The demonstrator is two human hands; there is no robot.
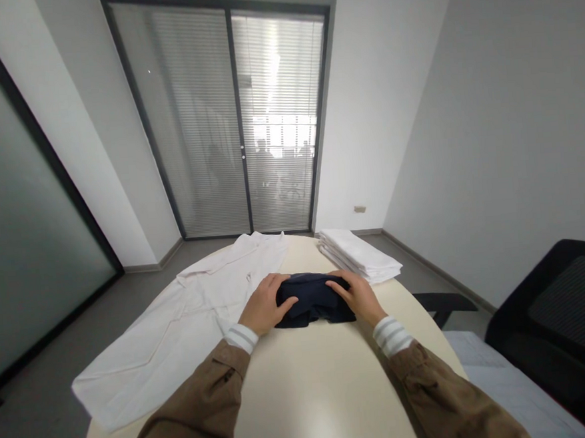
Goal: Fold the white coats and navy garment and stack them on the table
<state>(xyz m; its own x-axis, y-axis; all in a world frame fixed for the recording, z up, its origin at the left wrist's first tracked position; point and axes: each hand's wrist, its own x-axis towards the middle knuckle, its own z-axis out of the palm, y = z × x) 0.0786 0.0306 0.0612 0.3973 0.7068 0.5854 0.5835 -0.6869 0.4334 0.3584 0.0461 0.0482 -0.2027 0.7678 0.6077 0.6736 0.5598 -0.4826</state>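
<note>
A dark navy piece of folded cloth (pixel 314 297) lies across the middle of the table, its near edge uneven with a gap in it. At its left end, my left hand (pixel 268 304) is closed, thumb over the top and fingers behind. My right hand (pixel 356 294) grips the right end the same way. Some fingertips are hidden behind the cloth. Left of my left hand, a white garment (pixel 180 327) is spread out with wrinkles. A stack of folded white cloth (pixel 359 251) sits beyond my right hand.
The pale rounded table (pixel 304 391) extends toward me. At right stand a black mesh chair (pixel 569 306) and its armrest (pixel 443 300), with white cloth (pixel 504 378) on the seat. Glass doors with blinds (pixel 236 129) are ahead.
</note>
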